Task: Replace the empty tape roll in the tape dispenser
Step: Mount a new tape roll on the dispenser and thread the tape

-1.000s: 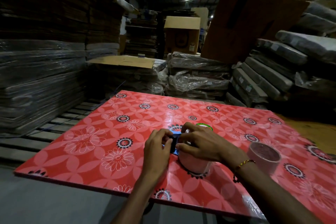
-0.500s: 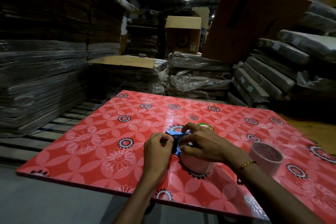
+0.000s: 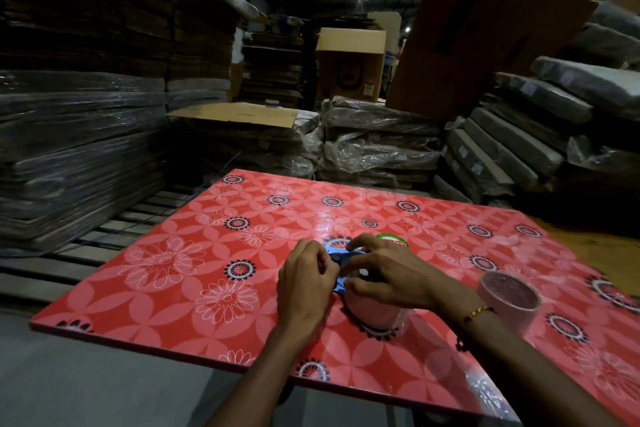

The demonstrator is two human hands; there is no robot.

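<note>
A blue and black tape dispenser [image 3: 337,258] sits on top of a pale tape roll [image 3: 375,314] in the middle of the red flowered table [image 3: 180,274]. My left hand [image 3: 304,282] pinches the dispenser's left end. My right hand [image 3: 388,270] grips it from the right and above, covering most of it. A second pale tape roll [image 3: 509,298] stands on the table to the right, apart from both hands. How the dispenser joins the roll under it is hidden by my fingers.
A round green and white sticker [image 3: 394,240] lies just behind my right hand. Wrapped stacks of flattened cardboard [image 3: 76,149] rise on the left; wrapped bundles [image 3: 374,146] and cardboard boxes [image 3: 349,62] stand behind the table. A wooden pallet [image 3: 114,239] lies at the left.
Both hands stay on the dispenser; my right fingers have shifted slightly over its top. The view has drifted a little.
</note>
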